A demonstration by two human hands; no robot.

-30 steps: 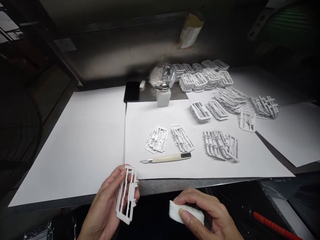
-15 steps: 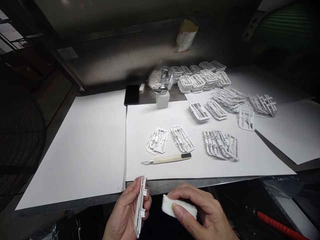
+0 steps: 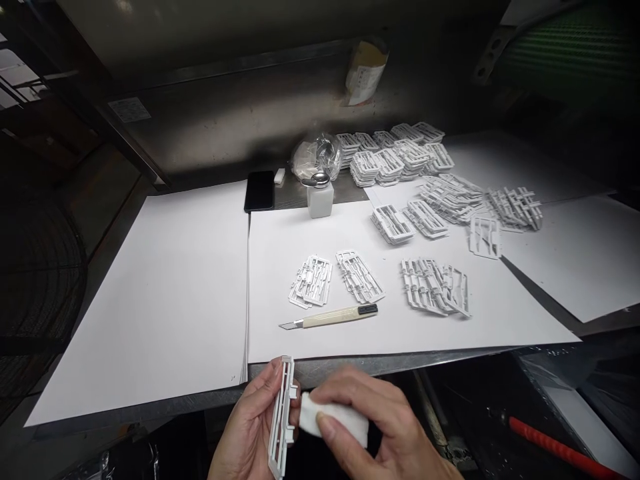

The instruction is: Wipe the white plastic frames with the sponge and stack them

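Observation:
My left hand (image 3: 250, 420) grips a white plastic frame part (image 3: 281, 417), turned edge-on with its small tabs facing right. Just right of it, my right hand (image 3: 385, 427) pinches a folded white cloth pad (image 3: 333, 417) between thumb and fingers. The pad's left end is close to the frame's tabs; whether they touch I cannot tell. Beyond the hands, a cream-handled craft knife (image 3: 330, 317) lies on white paper, its blade pointing left. Behind the knife sit two small piles of similar frame parts, a left pile (image 3: 313, 280) and a right pile (image 3: 360, 277).
More stacks of frame parts (image 3: 435, 287) spread over the right and back of the table. A white square bottle with a metal top (image 3: 320, 200), a black phone (image 3: 259, 191) and a clear plastic bag (image 3: 325, 157) stand or lie at the back. A red rod (image 3: 555, 440) is at lower right.
My right hand has moved left with the cloth pad, bringing it close to the frame part. My left hand keeps its hold; the whole view has shifted slightly.

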